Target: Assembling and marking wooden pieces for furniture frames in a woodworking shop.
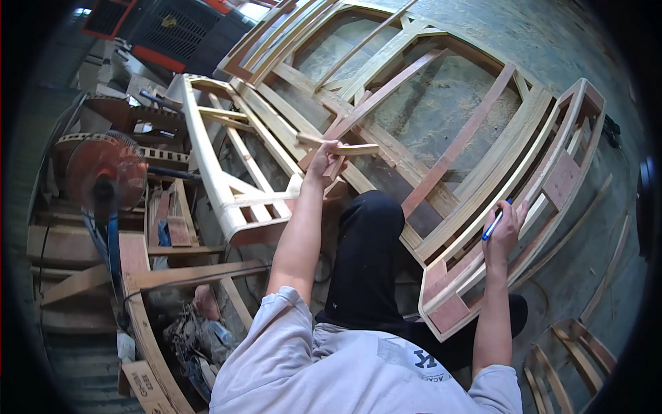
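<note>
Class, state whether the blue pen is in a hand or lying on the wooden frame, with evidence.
In hand: the person's right hand grips the blue pen, both its ends showing.

A: What lies ahead?
B: The main frame [502,169], on the floor [593,276], with slats [458,141] lying across it.
A: And to the left?
B: A left frame [207,155], beside the main one's near end. Farther left is a fan [103,165].
A: To the right?
B: A right frame [561,181], running from near the lap toward the upper right. The right hand [505,228], with a pen [498,219] in it, is over this frame. A rack [583,362] sits at the lower right.
A: In the middle?
B: A knee [369,221], between the left and right frames. Ahead and left of it, the left hand [329,162] has a stick [360,149] in its fingers.
</note>
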{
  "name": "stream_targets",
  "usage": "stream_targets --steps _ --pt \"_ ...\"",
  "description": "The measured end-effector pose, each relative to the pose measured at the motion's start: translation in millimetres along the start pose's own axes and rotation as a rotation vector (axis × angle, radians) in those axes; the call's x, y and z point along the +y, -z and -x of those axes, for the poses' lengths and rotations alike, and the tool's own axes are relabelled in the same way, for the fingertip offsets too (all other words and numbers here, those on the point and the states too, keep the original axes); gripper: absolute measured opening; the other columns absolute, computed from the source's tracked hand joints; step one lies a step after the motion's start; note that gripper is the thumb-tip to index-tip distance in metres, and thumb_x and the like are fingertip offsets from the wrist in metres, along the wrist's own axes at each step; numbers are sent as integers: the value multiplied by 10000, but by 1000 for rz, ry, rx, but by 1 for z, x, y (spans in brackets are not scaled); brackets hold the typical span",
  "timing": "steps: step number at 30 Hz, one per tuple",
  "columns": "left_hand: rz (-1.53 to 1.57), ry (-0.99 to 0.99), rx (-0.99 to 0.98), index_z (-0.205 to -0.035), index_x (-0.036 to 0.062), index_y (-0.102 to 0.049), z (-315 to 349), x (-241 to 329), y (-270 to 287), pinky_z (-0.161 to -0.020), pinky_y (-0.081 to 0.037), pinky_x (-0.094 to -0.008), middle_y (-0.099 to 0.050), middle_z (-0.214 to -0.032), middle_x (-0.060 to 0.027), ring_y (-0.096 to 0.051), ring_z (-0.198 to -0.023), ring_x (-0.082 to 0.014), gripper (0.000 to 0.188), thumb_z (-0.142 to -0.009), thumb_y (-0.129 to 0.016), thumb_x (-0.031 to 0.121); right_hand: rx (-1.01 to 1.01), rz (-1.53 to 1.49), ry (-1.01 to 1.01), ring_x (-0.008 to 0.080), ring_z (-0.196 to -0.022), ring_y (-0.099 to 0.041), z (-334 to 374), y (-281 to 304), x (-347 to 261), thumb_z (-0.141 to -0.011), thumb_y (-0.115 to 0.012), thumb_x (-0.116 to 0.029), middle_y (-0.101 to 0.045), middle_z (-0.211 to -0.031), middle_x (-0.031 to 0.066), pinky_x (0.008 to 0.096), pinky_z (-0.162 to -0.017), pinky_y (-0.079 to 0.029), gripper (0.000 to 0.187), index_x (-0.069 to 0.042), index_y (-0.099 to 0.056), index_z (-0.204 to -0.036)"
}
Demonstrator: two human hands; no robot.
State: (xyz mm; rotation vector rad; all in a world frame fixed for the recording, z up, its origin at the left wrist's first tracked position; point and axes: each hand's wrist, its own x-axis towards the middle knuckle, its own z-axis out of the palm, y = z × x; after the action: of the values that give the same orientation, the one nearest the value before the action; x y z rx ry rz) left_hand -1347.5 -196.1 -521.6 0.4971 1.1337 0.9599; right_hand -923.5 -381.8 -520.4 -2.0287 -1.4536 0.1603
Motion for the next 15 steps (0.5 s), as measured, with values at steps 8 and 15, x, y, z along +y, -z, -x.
stream_targets --steps 8,15 --pt "142 -58 245 -913 81 -635 -210 55 63 -695 -545 -432 -622 -763 -80 -616 -726 -285 214 -828 -581 271 -58 140 -19 421 -1298 -394 -11 2 -16 -834 -619 -71 -594 -992 152 487 -1080 -323 150 -30 -584 -974" --pt "-277 -262 250 -1487 167 -235 -323 216 29 -1093 -176 -534 -440 -1306 -183 -487 -1106 -233 873 -850 -463 719 -71 326 -85 400 -1328 -378 -8 -9 -8 -809 -614 -27 -609 -1017 153 477 -1071 -330 173 -31 -588 -980"
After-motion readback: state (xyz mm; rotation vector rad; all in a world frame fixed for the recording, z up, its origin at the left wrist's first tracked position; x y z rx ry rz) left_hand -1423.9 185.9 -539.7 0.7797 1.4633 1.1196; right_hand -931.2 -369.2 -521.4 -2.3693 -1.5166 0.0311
